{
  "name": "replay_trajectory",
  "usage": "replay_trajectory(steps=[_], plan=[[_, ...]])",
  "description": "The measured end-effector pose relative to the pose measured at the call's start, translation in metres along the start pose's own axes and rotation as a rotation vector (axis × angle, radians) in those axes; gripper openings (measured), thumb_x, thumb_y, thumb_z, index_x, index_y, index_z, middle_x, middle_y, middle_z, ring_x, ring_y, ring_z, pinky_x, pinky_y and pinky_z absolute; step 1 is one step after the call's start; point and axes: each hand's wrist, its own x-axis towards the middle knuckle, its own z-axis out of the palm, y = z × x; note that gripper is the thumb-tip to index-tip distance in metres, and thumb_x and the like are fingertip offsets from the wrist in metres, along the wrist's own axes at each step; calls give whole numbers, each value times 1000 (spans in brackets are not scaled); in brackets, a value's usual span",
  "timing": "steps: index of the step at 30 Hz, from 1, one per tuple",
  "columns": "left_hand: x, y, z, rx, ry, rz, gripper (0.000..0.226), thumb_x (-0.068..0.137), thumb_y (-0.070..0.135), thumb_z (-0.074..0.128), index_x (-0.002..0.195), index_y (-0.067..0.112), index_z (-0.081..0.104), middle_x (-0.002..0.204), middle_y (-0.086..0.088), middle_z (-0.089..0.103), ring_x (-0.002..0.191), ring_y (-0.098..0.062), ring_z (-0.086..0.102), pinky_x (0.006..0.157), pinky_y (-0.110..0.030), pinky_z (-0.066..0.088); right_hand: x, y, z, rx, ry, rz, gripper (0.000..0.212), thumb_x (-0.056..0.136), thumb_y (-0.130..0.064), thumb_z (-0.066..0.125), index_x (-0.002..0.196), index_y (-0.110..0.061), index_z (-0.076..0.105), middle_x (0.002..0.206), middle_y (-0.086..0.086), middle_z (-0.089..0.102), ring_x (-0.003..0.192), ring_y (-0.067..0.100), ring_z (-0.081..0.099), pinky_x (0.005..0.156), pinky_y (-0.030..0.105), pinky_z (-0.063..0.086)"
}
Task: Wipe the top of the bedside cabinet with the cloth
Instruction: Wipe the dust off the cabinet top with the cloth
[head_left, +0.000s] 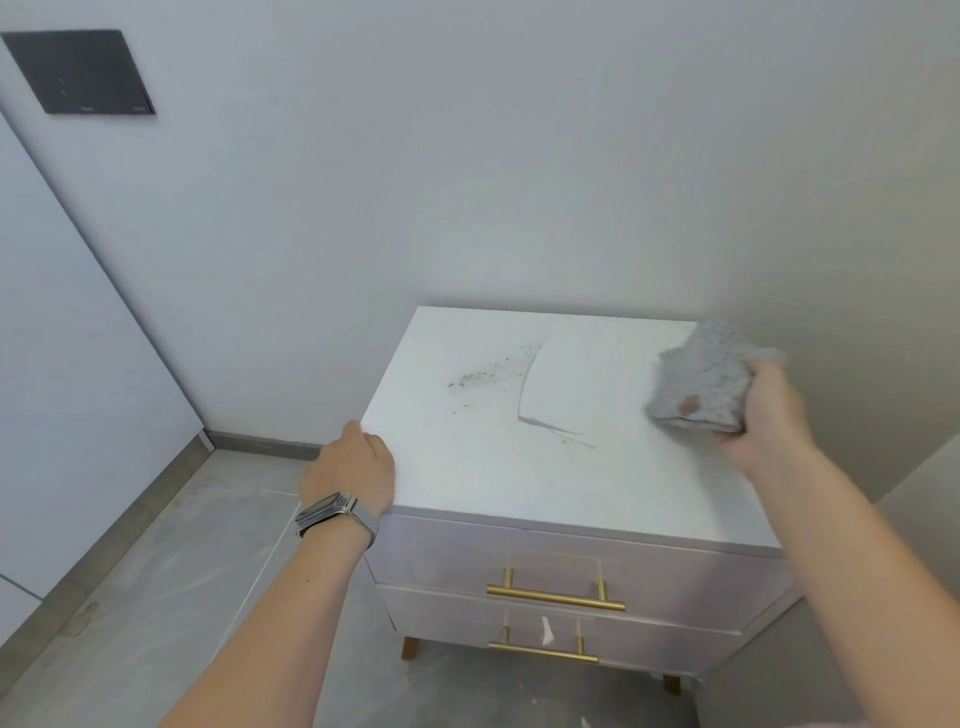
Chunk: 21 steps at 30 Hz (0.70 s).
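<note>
**Grey cloth at the far right of the cabinet top**

Grey, nubbly cloth (714, 376) is bunched into a rough wad; I see it at the far right of the bedside cabinet (493, 467) top, near the back corner by the wall. Its long axis runs approx. from near edge to far edge, the far end lifted and blurred, so I can't tell if that end touches the top. Right hand (769, 415) grips it from the right side, fingers curled round the wad, one fingertip showing through at the front. Left hand (353, 467) sits at the cabinet's left front corner, fingers curled over the edge, thumb on top; watch (332, 512) w/ mesh band on that wrist.

Top is white. Mid-surface: a curved dirt line (535, 400) bounding a cleaner patch, w/ loose specks (478, 376) just left of it.

Two drawers below, both closed, contents hidden. Each has a brass bar handle (556, 597). Brass-tone legs; grey tile floor (182, 571).
</note>
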Motion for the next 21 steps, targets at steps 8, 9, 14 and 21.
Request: replay_trajectory(steps=[8,9,14,21], plan=[[-2,1,-1,0,1,-7,21,95,18,25,85,9,41,68,-6,44,70,-31,46,60,-32,35,-7,6,-34,-1216,82,-454,66,87,-33,19,100,18,58,109,41,58,104,51,53,91,45,40],[-1,1,-2,-1,3,-7,21,95,18,25,85,9,41,68,-6,43,70,-31,46,60,-33,35,-2,16,-35,-1303,21,-415,69,83,-34,16,110,16,56,118,40,55,112,49,50,97,45,37],[-2,1,-1,-13,6,-8,20,95,17,25,85,9,41,69,-7,43,70,-32,46,62,-33,36,15,50,-22,-1329,-78,-363,58,95,-30,21,136,7,39,144,28,39,134,41,33,112,45,23],[0,-1,1,-8,-2,-12,21,95,19,25,85,10,41,62,-3,40,70,-31,47,60,-33,36,-26,69,33,-1171,-291,-325,51,100,-20,22,145,4,25,154,25,22,142,36,19,118,40,11]])
